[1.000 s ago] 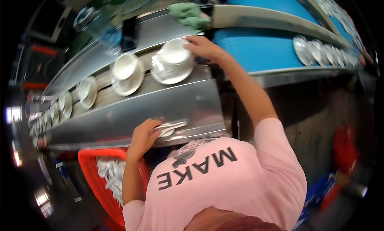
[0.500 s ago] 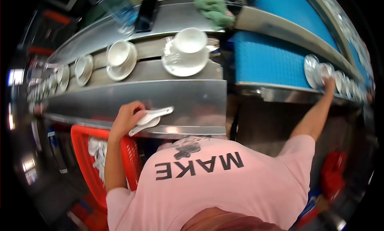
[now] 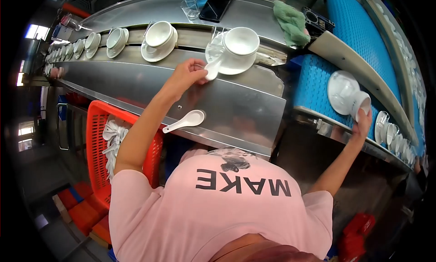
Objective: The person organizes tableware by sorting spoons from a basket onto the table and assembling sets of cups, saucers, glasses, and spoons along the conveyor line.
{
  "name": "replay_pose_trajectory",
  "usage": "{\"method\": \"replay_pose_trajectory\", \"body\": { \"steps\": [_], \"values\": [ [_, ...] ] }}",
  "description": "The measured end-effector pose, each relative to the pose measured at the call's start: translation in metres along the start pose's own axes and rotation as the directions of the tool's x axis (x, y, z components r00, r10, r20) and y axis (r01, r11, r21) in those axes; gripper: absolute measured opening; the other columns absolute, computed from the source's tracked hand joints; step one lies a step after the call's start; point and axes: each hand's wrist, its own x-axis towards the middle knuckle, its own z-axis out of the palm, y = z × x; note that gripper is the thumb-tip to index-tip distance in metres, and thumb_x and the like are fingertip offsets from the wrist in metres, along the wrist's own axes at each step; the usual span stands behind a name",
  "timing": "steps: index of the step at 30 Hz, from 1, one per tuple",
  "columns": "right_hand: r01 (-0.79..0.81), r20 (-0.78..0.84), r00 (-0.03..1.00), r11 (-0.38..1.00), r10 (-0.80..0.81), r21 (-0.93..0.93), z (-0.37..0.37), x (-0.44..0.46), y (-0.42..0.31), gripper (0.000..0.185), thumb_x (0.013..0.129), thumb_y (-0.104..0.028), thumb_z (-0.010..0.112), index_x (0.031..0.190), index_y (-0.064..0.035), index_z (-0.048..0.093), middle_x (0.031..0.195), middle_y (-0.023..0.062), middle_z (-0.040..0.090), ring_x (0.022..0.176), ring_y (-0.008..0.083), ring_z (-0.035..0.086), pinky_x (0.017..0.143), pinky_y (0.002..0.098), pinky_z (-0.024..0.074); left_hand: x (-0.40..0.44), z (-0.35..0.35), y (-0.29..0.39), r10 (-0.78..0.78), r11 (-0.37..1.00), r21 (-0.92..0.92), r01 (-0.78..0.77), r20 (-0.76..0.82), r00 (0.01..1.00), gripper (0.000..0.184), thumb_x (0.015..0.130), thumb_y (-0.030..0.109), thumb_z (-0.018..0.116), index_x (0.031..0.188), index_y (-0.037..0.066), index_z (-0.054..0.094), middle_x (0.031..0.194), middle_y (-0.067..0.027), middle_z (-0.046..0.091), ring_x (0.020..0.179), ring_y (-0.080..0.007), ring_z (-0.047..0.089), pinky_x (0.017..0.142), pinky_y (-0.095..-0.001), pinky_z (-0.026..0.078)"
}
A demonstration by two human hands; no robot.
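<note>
My left hand [image 3: 187, 76] pinches a white spoon [image 3: 212, 71] over the steel counter. The spoon's handle points at the nearest white bowl [image 3: 241, 41], which stands on a saucer [image 3: 236, 67] in the row. Below that hand, a second white spoon [image 3: 185, 121] lies on the steel ledge. My right hand [image 3: 362, 124] is closed on the side of a tilted white bowl [image 3: 359, 104] above the blue belt. Beside this bowl, partly behind it, is a white saucer [image 3: 341, 90].
Bowls on saucers [image 3: 159, 42] line the counter track to the left. Several spoons fill a red basket [image 3: 93, 139]. More stacked dishes [image 3: 387, 132] stand on the blue belt [image 3: 313, 82]. A phone [image 3: 217, 5] and green cloth [image 3: 290, 22] lie at the back.
My left hand has lifted one spoon from the ledge toward the nearest bowl, leaving the other spoon behind. My right hand now holds a bowl closer in, away from the stacked dishes. The view has shifted.
</note>
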Motion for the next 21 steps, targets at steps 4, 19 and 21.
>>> {"method": "replay_pose_trajectory", "body": {
  "steps": [4, 19, 21],
  "values": [
    [-0.088, 0.238, 0.969, 0.995, 0.074, 0.048, 0.116, -0.031, -0.001, 0.05, 0.069, -0.002, 0.06, 0.117, 0.0019, 0.047, 0.106, 0.012, 0.056, 0.094, 0.0221, 0.057, 0.082, 0.0335, 0.0469, -0.019, -0.013, -0.004, 0.138, 0.89, 0.438, -0.129, 0.01, 0.99, 0.027, 0.077, 0.012, 0.061, 0.1, 0.001, 0.055, 0.085, -0.0048, 0.058, 0.074, -0.012, 0.055, 0.069, -0.0235, 0.044],
    [-0.015, 0.652, 0.739, 0.972, 0.17, -0.236, 0.312, -0.064, -0.001, 0.038, 0.073, -0.005, 0.054, 0.11, 0.0017, 0.054, 0.09, 0.0087, 0.06, 0.08, 0.0152, 0.056, 0.068, 0.0253, 0.0447, -0.088, -0.004, -0.009, 0.114, 0.742, 0.639, -0.2, 0.174, 0.978, 0.012, 0.071, 0.005, 0.058, 0.081, 0.0, 0.056, 0.068, -0.0114, 0.056, 0.061, -0.0164, 0.054, 0.059, -0.0274, 0.044],
    [0.068, 0.593, 0.795, 0.951, 0.131, -0.302, 0.298, -0.077, -0.028, 0.037, 0.081, -0.02, 0.057, 0.11, 0.002, 0.054, 0.086, 0.0052, 0.059, 0.071, 0.0107, 0.051, 0.06, 0.0233, 0.0416, -0.088, -0.009, -0.013, 0.155, 0.765, 0.615, -0.19, 0.11, 0.982, 0.013, 0.071, 0.003, 0.056, 0.083, -0.001, 0.055, 0.069, -0.0092, 0.056, 0.062, -0.0136, 0.053, 0.06, -0.0263, 0.044]
  ]
}}
